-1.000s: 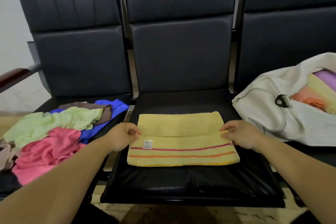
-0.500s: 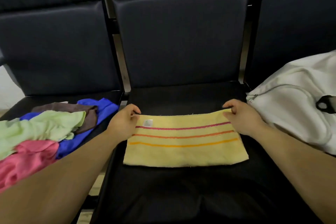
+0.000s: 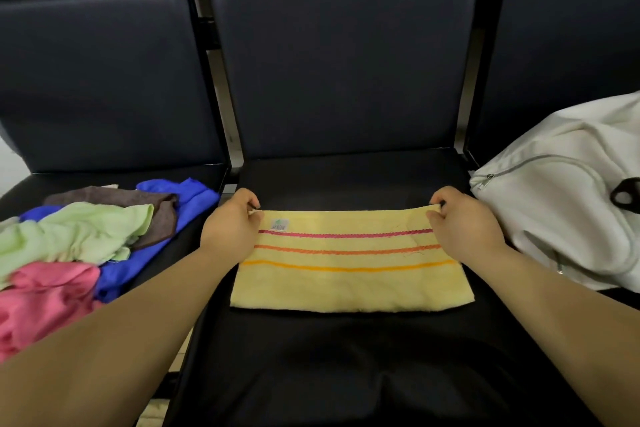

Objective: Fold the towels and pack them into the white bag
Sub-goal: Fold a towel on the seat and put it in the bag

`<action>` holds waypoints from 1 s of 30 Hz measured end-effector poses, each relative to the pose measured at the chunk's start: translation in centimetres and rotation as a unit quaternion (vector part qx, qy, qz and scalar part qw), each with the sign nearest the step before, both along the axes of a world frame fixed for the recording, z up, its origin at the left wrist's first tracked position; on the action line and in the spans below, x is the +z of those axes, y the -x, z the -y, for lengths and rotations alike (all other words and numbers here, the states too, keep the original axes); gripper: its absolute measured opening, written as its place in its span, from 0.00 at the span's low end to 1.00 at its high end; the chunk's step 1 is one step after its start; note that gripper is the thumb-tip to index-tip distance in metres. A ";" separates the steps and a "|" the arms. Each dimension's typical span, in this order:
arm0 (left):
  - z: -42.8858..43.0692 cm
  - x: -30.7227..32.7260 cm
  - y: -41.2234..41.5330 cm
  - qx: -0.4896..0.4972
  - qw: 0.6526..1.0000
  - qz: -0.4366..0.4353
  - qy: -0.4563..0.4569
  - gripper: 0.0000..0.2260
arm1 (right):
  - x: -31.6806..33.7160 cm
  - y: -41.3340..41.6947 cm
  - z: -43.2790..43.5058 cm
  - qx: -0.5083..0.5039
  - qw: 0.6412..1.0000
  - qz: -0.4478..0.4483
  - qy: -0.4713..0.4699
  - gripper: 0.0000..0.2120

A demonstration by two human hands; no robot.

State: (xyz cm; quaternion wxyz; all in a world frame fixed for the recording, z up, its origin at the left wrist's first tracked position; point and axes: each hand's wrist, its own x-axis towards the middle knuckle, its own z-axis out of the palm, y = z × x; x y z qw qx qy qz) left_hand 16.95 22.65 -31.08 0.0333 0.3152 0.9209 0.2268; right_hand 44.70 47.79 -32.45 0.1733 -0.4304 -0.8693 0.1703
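Observation:
A yellow towel (image 3: pixel 349 284) with pink, orange and yellow stripes lies folded flat on the middle black seat (image 3: pixel 346 374). My left hand (image 3: pixel 230 229) pinches its far left corner. My right hand (image 3: pixel 464 222) pinches its far right corner. The white bag (image 3: pixel 554 218) rests on the right seat, its zip and a black buckle showing. A loose pile of towels lies on the left seat: light green (image 3: pixel 72 232), pink (image 3: pixel 41 302), blue (image 3: pixel 187 194) and brown (image 3: pixel 114 196).
Three dark padded chairs stand in a row, with metal frame posts (image 3: pixel 221 87) between the backrests. The floor shows in the gap below the left and middle seats.
Both hands have carried the striped near edge of the yellow towel over to the far edge, folding it in half. The view has shifted closer and downward.

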 end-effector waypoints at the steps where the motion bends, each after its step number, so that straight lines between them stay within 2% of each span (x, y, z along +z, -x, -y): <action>1: -0.1 -0.1 -0.1 0.008 1.000 0.000 -0.004 0.04 | -0.2 0.0 0.0 -0.002 1.000 0.003 -0.006 0.07; 5: -0.4 0.0 -0.6 0.037 0.999 0.017 -0.011 0.10 | -0.4 0.0 -0.1 -0.011 0.999 0.013 -0.034 0.14; 8: 0.1 0.9 -1.7 0.045 0.998 -0.031 0.014 0.16 | 0.2 -0.4 0.1 -0.019 0.999 0.000 -0.030 0.17; 10: 0.4 1.8 -3.3 0.018 0.995 -0.089 0.032 0.17 | 0.8 -0.6 0.4 0.003 0.999 -0.025 -0.046 0.15; 12: 0.1 2.5 -5.6 -0.055 0.995 -0.075 0.026 0.15 | 1.4 -0.8 0.7 0.081 0.995 -0.022 -0.047 0.11; 15: -0.5 1.8 -9.3 -0.201 0.974 0.049 0.087 0.16 | 1.8 -1.2 1.5 0.206 0.975 0.080 0.015 0.11; 17: -0.7 0.5 -10.5 -0.263 0.947 0.026 0.185 0.20 | 1.6 -1.5 2.0 0.226 0.962 0.152 0.005 0.13; 19: -1.2 0.2 -10.5 -0.267 0.932 -0.030 0.242 0.23 | 1.8 -2.1 2.9 0.209 0.963 0.172 -0.006 0.14; 21: -1.9 0.5 -10.2 -0.245 0.932 -0.043 0.262 0.26 | 2.1 -2.9 4.5 0.205 0.960 0.193 0.010 0.13; 24: -2.3 0.6 -10.6 -0.216 0.933 -0.046 0.284 0.28 | 2.4 -4.5 7.5 0.253 0.943 0.191 0.097 0.09; 27: -1.1 0.7 -12.2 -0.240 0.934 -0.048 0.261 0.28 | 2.5 -5.9 9.7 0.301 0.930 0.155 0.145 0.09; 30: 1.2 1.0 -14.8 -0.285 0.946 0.057 0.145 0.26 | 2.7 -7.0 10.3 0.339 0.918 0.143 0.149 0.13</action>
